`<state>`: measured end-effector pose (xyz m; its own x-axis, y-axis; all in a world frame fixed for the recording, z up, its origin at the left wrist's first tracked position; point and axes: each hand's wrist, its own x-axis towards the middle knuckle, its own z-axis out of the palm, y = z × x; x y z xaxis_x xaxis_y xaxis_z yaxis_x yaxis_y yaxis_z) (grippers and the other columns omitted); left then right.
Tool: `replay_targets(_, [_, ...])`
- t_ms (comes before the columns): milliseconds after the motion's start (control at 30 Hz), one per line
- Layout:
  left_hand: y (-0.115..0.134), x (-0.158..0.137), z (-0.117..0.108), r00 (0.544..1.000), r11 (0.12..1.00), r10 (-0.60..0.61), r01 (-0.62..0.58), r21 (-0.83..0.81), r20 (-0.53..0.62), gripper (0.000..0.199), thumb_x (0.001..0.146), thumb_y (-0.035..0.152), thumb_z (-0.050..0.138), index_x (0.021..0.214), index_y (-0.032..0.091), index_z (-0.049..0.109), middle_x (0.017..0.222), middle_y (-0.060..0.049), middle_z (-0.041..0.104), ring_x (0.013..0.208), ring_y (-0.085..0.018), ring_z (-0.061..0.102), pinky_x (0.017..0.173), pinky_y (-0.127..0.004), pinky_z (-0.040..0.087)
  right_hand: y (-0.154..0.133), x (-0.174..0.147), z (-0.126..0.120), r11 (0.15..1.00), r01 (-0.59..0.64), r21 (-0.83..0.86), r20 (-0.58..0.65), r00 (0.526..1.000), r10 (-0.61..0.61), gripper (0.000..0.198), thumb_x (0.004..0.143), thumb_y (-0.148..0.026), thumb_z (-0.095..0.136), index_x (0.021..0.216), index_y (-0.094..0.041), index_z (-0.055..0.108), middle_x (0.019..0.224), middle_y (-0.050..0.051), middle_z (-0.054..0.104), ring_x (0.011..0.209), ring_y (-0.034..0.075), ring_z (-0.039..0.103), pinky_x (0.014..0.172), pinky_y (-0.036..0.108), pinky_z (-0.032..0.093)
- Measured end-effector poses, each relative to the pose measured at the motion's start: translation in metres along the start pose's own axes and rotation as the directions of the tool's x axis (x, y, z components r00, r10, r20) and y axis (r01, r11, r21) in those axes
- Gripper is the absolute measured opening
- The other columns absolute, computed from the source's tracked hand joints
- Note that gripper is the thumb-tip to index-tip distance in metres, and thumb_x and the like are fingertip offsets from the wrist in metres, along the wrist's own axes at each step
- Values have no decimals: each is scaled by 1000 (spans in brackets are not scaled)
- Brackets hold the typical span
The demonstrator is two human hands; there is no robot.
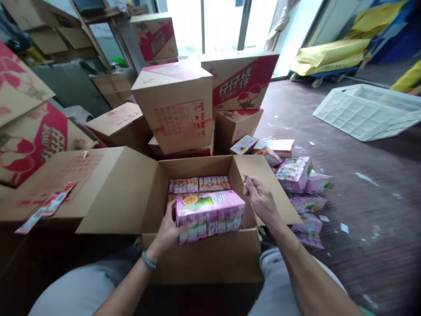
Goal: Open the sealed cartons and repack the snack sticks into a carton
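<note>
My left hand [173, 228] grips the left end of a purple wrapped multipack [212, 204] with an orange fruit and green print on top. The multipack is held tilted over an open cardboard box [200, 259]. Inside the box, wrapped packs of small pink cartons [213, 182] stand in rows; the held multipack hides part of them. My right hand [261, 197] is closed in a pinch at the box's right side, apart from the multipack. A small dark tip shows at its fingers, too small to name.
More purple multipacks [294, 173] are piled on the floor to the right, by some small white-and-red boxes [274, 147]. Large printed cartons [174, 105] are stacked behind. A white plastic crate [365, 112] lies at right, with a loaded trolley [325, 72] beyond. Paper scraps litter the floor.
</note>
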<state>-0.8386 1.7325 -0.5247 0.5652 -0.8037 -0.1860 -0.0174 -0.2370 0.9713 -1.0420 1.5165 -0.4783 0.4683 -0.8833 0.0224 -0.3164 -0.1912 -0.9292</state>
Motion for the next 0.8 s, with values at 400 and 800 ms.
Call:
replay_targets(400, [-54, -75, -9, 938, 933, 346, -346, 100, 17, 81, 61, 32, 82, 125, 25, 33, 120, -6, 51, 106, -23, 55, 94, -38, 46, -91, -115, 89, 259, 821, -509, 842, 537, -49, 24, 87, -13, 40, 102, -21, 57, 87, 5, 64, 73, 18, 61, 59, 27, 34])
replay_targets(800, [-68, -79, -15, 926, 914, 378, -374, 156, 6, 80, 64, 34, 80, 129, 23, 33, 118, -6, 53, 104, -21, 56, 92, -33, 45, -88, -118, 101, 90, 816, -571, 821, 566, 74, 25, 91, -11, 37, 102, -16, 59, 88, 11, 65, 78, 21, 64, 64, 26, 40])
